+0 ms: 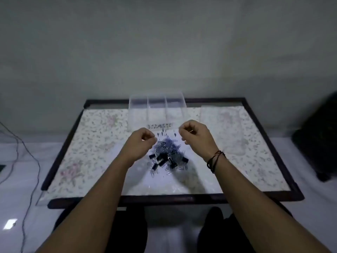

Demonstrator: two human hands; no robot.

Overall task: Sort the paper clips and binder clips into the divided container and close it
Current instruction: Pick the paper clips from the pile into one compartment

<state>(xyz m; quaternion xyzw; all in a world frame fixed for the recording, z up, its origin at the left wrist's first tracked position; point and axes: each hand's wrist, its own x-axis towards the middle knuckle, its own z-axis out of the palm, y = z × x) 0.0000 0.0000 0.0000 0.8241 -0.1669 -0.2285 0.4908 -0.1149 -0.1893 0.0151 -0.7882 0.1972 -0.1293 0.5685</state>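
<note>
A pile of silver paper clips (168,144) and black binder clips (164,161) lies mixed at the middle of the table. Behind it stands the clear divided container (156,111), with three compartments showing through its walls. My left hand (141,141) and my right hand (195,134) hover just above the pile's far side, both with fingers pinched. A thin clear plastic bag (160,126) with a printed strip seems stretched between them. A few small clips hang in the air under it.
The table has a dark raised frame (175,199) and a flowered cloth (94,143) under glass. A dark bag (321,143) sits to the right, off the table. Cables (27,152) trail on the left. My knees are under the near edge.
</note>
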